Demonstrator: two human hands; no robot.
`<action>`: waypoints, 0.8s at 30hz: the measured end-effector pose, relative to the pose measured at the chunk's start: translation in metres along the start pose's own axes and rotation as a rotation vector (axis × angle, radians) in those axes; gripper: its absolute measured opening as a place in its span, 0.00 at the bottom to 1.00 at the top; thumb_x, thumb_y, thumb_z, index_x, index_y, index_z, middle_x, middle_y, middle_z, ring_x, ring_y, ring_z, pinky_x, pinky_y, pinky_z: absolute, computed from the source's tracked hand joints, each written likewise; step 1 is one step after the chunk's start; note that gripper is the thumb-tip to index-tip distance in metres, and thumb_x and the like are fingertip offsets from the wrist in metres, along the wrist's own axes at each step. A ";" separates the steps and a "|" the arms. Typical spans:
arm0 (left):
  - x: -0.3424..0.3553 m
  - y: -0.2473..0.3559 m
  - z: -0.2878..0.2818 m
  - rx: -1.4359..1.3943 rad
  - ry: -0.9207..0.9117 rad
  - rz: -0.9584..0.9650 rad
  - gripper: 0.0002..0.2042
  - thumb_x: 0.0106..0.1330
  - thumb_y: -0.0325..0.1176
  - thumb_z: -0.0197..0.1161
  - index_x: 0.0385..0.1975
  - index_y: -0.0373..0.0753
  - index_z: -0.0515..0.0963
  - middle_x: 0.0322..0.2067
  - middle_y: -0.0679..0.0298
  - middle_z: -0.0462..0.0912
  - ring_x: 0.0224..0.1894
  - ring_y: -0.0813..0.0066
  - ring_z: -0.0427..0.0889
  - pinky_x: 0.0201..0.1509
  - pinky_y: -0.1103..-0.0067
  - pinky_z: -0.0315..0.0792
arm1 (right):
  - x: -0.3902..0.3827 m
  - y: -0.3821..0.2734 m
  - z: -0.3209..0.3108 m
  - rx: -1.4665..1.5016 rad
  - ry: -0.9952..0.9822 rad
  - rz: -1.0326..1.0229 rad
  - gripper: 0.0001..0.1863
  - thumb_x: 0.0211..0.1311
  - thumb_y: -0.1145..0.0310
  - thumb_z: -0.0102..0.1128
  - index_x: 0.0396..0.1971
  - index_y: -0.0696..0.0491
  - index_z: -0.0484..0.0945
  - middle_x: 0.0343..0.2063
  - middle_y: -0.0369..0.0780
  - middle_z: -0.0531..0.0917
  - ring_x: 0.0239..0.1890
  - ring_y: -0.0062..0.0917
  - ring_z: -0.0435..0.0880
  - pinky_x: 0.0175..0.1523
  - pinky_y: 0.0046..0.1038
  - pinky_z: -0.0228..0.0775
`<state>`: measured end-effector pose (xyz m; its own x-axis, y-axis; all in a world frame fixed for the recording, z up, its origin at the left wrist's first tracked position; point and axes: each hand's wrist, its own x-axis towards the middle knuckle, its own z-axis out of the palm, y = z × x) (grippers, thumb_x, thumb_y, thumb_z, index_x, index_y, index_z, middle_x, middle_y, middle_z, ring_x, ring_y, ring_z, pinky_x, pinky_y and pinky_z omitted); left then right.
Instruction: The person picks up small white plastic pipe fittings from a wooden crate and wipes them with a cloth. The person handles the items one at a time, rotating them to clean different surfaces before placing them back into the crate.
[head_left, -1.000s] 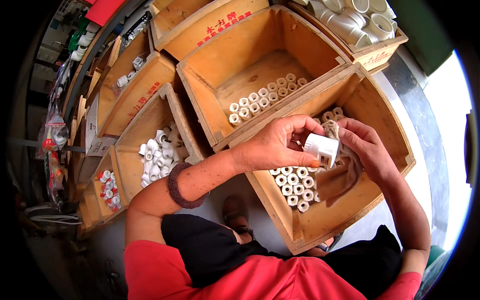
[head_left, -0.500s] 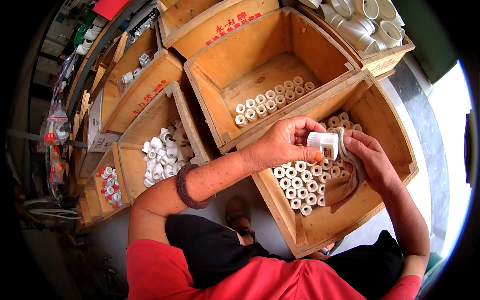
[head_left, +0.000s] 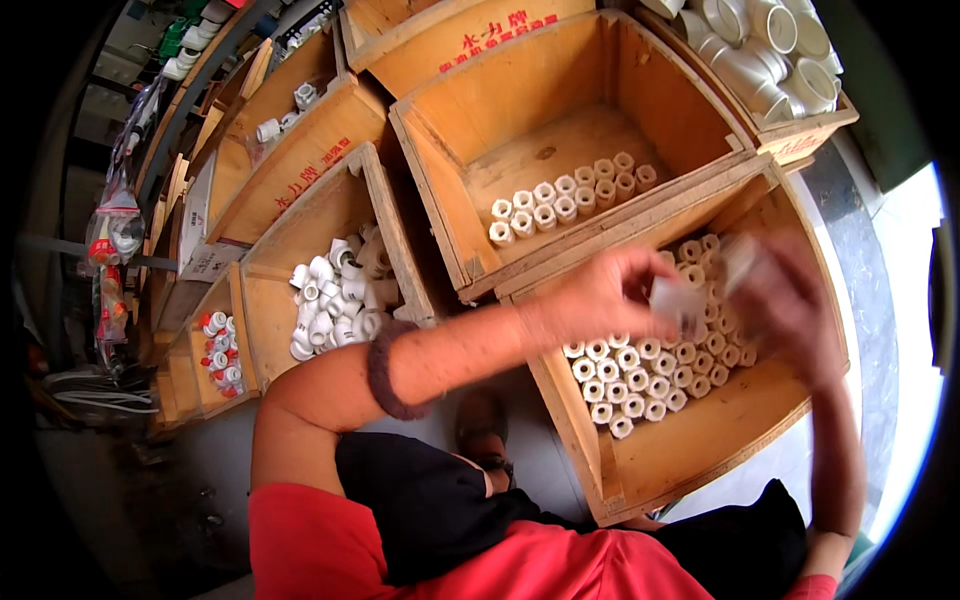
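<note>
My left hand (head_left: 590,296) grips a white plastic pipe fitting (head_left: 677,303), which is blurred, above the near right wooden box (head_left: 690,465). Just to the right of it, my right hand (head_left: 795,305) is smeared by motion. A pale, blurred patch at its fingertips looks like the cloth (head_left: 738,262), bunched up there. The right hand is apart from the fitting. Below both hands, white threaded fittings (head_left: 637,380) stand upright in packed rows inside the box; my hands hide some of them.
Beyond lies another wooden box (head_left: 540,105) with two rows of white fittings (head_left: 565,200). To the left, a box holds loose white elbows and tees (head_left: 335,300), beside small red-and-white fittings (head_left: 221,350). Large white pipe elbows (head_left: 775,60) fill a far right box.
My right hand has pulled away from the fitting to the right, and the cloth no longer hangs over the box. The fitting, still in my left hand, has shifted slightly right.
</note>
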<state>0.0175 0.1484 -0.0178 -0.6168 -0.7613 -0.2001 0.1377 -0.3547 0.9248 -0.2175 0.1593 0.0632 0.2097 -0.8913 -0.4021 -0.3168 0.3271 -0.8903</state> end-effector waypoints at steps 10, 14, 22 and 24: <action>-0.019 -0.026 0.037 0.186 -0.137 -0.119 0.22 0.48 0.24 0.76 0.44 0.37 0.74 0.38 0.67 0.80 0.43 0.81 0.79 0.46 0.80 0.76 | -0.026 0.032 0.034 -0.522 -0.131 -0.546 0.15 0.50 0.68 0.69 0.40 0.52 0.80 0.33 0.40 0.78 0.33 0.35 0.82 0.36 0.32 0.76; -0.019 -0.027 0.036 0.220 -0.127 -0.122 0.24 0.48 0.24 0.76 0.45 0.37 0.74 0.40 0.67 0.81 0.44 0.80 0.79 0.47 0.80 0.76 | -0.028 0.031 0.033 -0.541 -0.123 -0.561 0.16 0.51 0.68 0.69 0.41 0.52 0.80 0.33 0.41 0.78 0.33 0.35 0.82 0.36 0.32 0.76; -0.012 -0.027 0.027 0.220 -0.086 -0.047 0.21 0.51 0.24 0.75 0.44 0.38 0.74 0.38 0.67 0.81 0.40 0.81 0.80 0.43 0.82 0.76 | -0.020 0.031 0.021 -0.531 -0.046 -0.568 0.14 0.51 0.73 0.67 0.39 0.56 0.79 0.32 0.42 0.77 0.33 0.35 0.81 0.36 0.31 0.75; -0.012 -0.016 0.027 0.177 -0.035 -0.060 0.21 0.52 0.24 0.74 0.45 0.37 0.73 0.38 0.66 0.81 0.42 0.80 0.81 0.44 0.82 0.77 | -0.013 0.027 0.007 -0.592 0.024 -0.658 0.13 0.51 0.74 0.66 0.38 0.58 0.79 0.31 0.42 0.77 0.33 0.33 0.80 0.37 0.30 0.74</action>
<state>0.0016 0.1777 -0.0218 -0.6465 -0.7214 -0.2481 -0.0366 -0.2955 0.9546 -0.2219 0.1821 0.0428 0.5006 -0.8502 0.1629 -0.5671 -0.4643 -0.6803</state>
